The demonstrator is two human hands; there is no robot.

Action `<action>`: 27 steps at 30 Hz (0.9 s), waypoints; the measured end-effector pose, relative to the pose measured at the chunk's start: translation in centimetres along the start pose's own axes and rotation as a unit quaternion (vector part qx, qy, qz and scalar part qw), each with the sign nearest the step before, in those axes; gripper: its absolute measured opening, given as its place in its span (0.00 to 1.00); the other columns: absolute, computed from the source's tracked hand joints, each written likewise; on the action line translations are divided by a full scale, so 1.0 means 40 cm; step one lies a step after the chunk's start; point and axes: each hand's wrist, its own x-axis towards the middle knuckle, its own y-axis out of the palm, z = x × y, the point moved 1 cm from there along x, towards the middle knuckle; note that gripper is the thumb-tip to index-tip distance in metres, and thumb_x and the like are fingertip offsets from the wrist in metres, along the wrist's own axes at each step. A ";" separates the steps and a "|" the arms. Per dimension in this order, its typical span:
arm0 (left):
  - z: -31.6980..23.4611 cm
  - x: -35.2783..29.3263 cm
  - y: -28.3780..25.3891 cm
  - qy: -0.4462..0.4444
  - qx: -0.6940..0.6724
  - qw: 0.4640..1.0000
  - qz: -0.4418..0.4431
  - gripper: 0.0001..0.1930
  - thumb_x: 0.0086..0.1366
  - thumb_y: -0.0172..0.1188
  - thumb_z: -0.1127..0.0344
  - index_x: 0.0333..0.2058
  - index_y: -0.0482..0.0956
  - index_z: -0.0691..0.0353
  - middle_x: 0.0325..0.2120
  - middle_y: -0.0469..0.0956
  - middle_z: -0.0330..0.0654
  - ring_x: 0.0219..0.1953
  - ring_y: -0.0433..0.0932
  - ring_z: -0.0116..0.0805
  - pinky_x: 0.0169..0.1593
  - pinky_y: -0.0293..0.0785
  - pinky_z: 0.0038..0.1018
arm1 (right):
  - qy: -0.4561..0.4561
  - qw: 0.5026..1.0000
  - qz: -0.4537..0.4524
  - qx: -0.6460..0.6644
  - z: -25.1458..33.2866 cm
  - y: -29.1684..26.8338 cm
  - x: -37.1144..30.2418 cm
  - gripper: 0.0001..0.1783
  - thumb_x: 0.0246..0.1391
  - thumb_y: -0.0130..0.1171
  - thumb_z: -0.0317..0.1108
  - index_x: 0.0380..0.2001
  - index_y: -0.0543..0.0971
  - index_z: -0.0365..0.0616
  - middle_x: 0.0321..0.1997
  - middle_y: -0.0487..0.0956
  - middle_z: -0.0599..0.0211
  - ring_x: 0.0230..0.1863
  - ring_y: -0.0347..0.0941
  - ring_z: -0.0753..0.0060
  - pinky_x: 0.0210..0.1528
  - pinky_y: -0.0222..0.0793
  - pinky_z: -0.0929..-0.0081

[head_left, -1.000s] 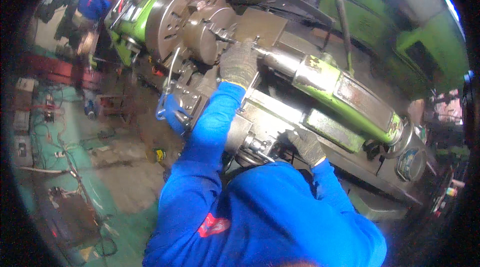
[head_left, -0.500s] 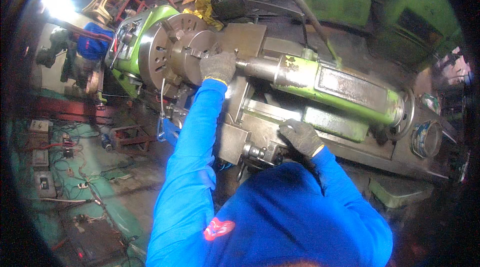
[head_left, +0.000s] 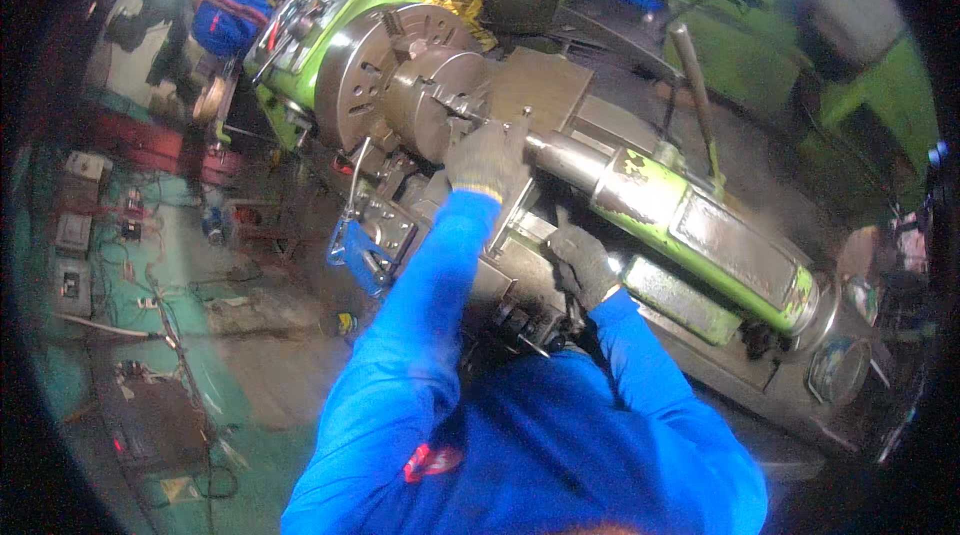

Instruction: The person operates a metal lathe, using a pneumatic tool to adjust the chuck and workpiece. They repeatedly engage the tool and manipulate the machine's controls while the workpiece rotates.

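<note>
A green metal lathe lies across my front. My gloved left hand (head_left: 487, 160) is between the round chuck (head_left: 435, 100) and the steel tailstock quill (head_left: 568, 161), over the quill's tip. Motion blurs its fingers, and whether they hold anything is unclear. A small bright metal piece (head_left: 462, 111) shows at the chuck face, just beyond the fingertips. My gloved right hand (head_left: 585, 263) is lower and to the right, close to the lathe bed below the tailstock (head_left: 700, 235). Its index finger is stretched out, and nothing shows in the hand.
A large slotted faceplate (head_left: 365, 75) stands behind the chuck, beside the green headstock (head_left: 300, 45). A long lever (head_left: 697, 95) rises behind the tailstock. Blue cloth (head_left: 358, 257) hangs by the carriage. Cables and boxes (head_left: 75, 235) lie on the green floor at left.
The whole view has turned and shifted. My left hand has moved from beside the chuck face toward the quill tip. My right hand has moved left along the bed, its index finger now extended.
</note>
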 end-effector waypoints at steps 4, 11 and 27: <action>0.065 -0.252 0.141 0.002 -0.024 0.999 -0.036 0.20 0.75 0.50 0.49 0.54 0.81 0.54 0.41 0.83 0.54 0.45 0.84 0.55 0.45 0.80 0.51 | -0.003 0.999 0.023 -0.037 -0.064 0.069 0.118 0.08 0.52 0.58 0.23 0.36 0.82 0.41 0.39 0.81 0.45 0.46 0.79 0.38 0.52 0.77 0.48; 0.147 -0.402 0.273 -0.019 0.034 0.994 0.101 0.20 0.75 0.50 0.50 0.55 0.81 0.55 0.42 0.83 0.53 0.45 0.84 0.53 0.46 0.80 0.50 | 0.318 0.656 -0.146 0.669 -0.112 0.164 0.292 0.11 0.72 0.53 0.40 0.46 0.79 0.45 0.30 0.78 0.71 0.30 0.74 0.70 0.29 0.72 0.68; 0.190 -0.436 0.272 -0.018 0.030 0.993 0.112 0.21 0.77 0.49 0.52 0.56 0.80 0.57 0.45 0.82 0.51 0.46 0.82 0.50 0.48 0.80 0.46 | 0.240 0.843 -0.099 0.472 -0.181 0.223 0.480 0.14 0.71 0.53 0.42 0.47 0.79 0.44 0.35 0.80 0.67 0.34 0.77 0.66 0.32 0.73 0.63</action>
